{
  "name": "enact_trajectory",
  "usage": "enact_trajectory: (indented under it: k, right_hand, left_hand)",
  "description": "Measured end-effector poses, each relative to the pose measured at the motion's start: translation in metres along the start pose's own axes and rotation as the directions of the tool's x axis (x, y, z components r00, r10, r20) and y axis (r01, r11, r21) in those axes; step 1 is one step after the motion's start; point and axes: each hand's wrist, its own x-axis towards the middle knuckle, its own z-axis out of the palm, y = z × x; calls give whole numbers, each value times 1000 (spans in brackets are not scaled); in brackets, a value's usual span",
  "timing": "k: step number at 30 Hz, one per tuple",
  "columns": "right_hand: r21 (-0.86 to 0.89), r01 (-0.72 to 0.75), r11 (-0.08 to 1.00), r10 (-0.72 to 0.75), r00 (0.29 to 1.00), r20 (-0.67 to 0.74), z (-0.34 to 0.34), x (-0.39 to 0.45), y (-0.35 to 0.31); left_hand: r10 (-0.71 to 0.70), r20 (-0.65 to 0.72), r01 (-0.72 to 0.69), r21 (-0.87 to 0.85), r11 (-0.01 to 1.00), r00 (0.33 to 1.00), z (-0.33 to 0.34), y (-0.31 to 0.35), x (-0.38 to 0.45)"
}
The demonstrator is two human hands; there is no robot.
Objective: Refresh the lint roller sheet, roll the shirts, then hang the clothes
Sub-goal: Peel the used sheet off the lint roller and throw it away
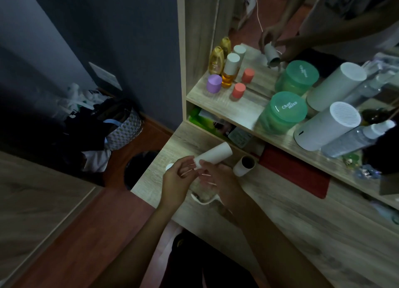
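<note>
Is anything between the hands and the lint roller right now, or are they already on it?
Nothing visible stands between them. The left hand and the right hand both have their fingers on the near end of the white lint roller, held just above the desk.

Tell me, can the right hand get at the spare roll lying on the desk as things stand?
Probably yes: the spare roll lies on the desk just beyond the right hand, nothing between them. But that hand is pinching the white roll, so it must let go first.
</note>
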Motion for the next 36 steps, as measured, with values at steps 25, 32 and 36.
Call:
enact_trajectory:
  k: [25,32,36]
  right_hand:
    - [-611,356,707,-406,912,61,-7,3,-11]
    - [-472,304,828,-332,943,24,-13,10,-15]
    - [-351,240,905,-267,963,-30,-17,15,-9]
  left_hand:
    - [-317,280,415,-442,796,906,-6,-3,8]
    - [-342,321,468,-543,697,883,-7,-10,12]
    - [-303,109,320,-221,921,947,-14,-16,23]
